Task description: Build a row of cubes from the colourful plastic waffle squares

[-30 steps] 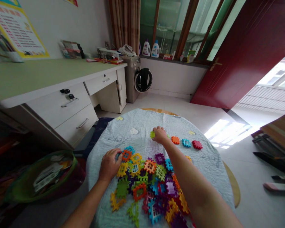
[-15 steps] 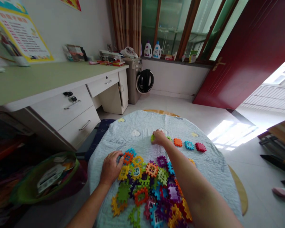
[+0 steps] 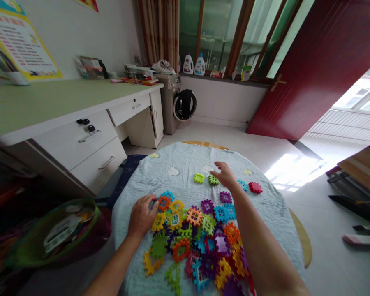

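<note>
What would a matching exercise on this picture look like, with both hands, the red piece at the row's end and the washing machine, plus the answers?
Things:
1. Left hand
2. Right hand
3. Red piece
4. Washing machine

Places and states:
A. Its round door stands open
B. Open, over the row of separate pieces
C. At the right end of that row
D. At the left edge of the pile

Pairs: 1-D, 2-B, 3-C, 4-A
</note>
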A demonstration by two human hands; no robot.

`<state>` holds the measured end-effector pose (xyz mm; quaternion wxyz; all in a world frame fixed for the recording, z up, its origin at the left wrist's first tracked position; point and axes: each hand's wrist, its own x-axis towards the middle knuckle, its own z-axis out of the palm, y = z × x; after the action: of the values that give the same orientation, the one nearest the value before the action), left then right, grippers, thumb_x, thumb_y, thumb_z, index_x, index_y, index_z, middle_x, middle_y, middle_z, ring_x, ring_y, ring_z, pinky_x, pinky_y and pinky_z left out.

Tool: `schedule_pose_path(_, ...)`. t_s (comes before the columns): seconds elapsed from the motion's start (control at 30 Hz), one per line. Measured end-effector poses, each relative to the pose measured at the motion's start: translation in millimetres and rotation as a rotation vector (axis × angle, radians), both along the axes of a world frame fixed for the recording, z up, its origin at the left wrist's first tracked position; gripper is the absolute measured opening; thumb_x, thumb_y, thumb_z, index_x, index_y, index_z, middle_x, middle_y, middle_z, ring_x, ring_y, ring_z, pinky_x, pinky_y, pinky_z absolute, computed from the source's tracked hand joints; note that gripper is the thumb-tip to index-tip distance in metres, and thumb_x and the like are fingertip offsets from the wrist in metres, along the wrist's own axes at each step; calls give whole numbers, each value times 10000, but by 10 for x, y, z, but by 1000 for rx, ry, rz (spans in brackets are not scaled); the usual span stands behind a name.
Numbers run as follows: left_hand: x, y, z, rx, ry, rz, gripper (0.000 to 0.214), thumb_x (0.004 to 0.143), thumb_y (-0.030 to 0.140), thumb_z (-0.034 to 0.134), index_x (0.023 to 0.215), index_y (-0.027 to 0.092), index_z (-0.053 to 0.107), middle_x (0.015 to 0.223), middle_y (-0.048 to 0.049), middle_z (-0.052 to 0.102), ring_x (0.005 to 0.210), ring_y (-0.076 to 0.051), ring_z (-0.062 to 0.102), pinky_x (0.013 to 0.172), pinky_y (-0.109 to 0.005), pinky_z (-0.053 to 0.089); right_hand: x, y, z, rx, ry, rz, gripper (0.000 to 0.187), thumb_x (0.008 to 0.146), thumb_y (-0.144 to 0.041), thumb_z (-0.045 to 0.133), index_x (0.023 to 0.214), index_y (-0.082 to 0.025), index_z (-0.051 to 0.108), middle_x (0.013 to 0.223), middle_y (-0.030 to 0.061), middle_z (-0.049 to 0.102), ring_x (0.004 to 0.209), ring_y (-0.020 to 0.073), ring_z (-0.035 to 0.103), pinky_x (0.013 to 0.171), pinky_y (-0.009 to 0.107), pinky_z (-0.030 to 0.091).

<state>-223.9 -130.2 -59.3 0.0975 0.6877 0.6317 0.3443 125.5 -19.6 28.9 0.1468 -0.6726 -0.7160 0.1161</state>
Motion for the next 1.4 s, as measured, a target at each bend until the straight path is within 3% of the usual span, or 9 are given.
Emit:
schedule_pose_path(0.1, 5, 2, -2, 10, 0, -9, 293, 869, 414, 491, 969, 202, 666, 1066, -98, 716, 1039, -273, 637, 984, -448, 477, 322, -498, -73, 117, 295, -103, 430, 826, -340, 579, 1210, -148, 593, 1180, 133, 632, 1052, 225, 616, 937, 380, 474)
schedule_pose_path(0.2, 18, -3, 10, 17, 14, -45, 307, 863, 423, 504, 1005, 201, 661, 1079, -96, 714, 1045, -270, 636, 985, -441, 475, 446, -1095, -207, 141, 421, -165, 397, 803, -408, 586, 1130, -188, 627, 1144, 109, 658, 1037, 241, 621, 916, 406, 490)
schedule_pose_path(0.33, 41, -21, 41, 10, 38, -68, 315, 866, 427, 503, 1020, 199, 655, 1072, -91, 714, 1037, -266, 639, 970, -434, 482, 378, -1762, -344, 114, 423, -135, 342, 828, -412, 562, 1114, -242, 638, 1170, 81, 646, 1105, 247, 595, 956, 413, 470)
schedule_pose_path(0.43, 51, -30, 58, 12, 40, -60, 297, 865, 420, 502, 990, 197, 653, 1037, -89, 715, 1006, -260, 646, 959, -425, 487, 291, -1972, -380, 101, 376, -136, 315, 830, -387, 564, 1101, -248, 643, 1172, 72, 649, 1121, 249, 586, 977, 411, 452)
schedule_pose_path(0.57, 52, -31, 63, 18, 44, -54, 279, 855, 409, 506, 970, 200, 651, 1019, -86, 716, 991, -258, 648, 948, -423, 491, 76, -1712, -273, 113, 299, -27, 266, 848, -323, 547, 1074, -228, 649, 1138, 77, 664, 1108, 240, 590, 993, 386, 434)
schedule_pose_path(0.73, 35, -20, 50, 6, 26, -33, 285, 856, 417, 506, 983, 208, 652, 1017, -80, 716, 988, -255, 652, 940, -413, 497, -431, -817, -81, 0, -22, 105, 384, 861, -270, 554, 1233, -187, 598, 1260, 110, 625, 1200, 245, 523, 1037, 358, 376)
schedule_pose_path(0.93, 4, -1, 16, 70, 37, -24, 291, 857, 391, 529, 1022, 185, 651, 1095, -109, 690, 1086, -271, 613, 1007, -442, 470, -783, -18, -228, -174, -216, 113, 444, 796, -250, 632, 1232, -178, 586, 1281, 143, 594, 1205, 299, 503, 974, 402, 389)
schedule_pose_path(1.17, 15, -11, 3, 70, 99, -35, 250, 856, 364, 561, 1012, 207, 676, 1177, -103, 668, 1153, -289, 571, 1027, -485, 456, -761, 268, -395, -257, -285, 130, 400, 782, -212, 628, 1179, -162, 631, 1247, 185, 564, 1150, 318, 532, 904, 416, 424)
schedule_pose_path(1.4, 36, -31, 49, 55, 87, -77, 203, 847, 326, 582, 995, 208, 657, 1124, -91, 682, 1105, -274, 585, 1005, -469, 461, -735, 252, -324, -236, -229, 167, 590, 734, -235, 706, 1304, -192, 563, 1295, 171, 546, 1175, 326, 520, 918, 412, 422)
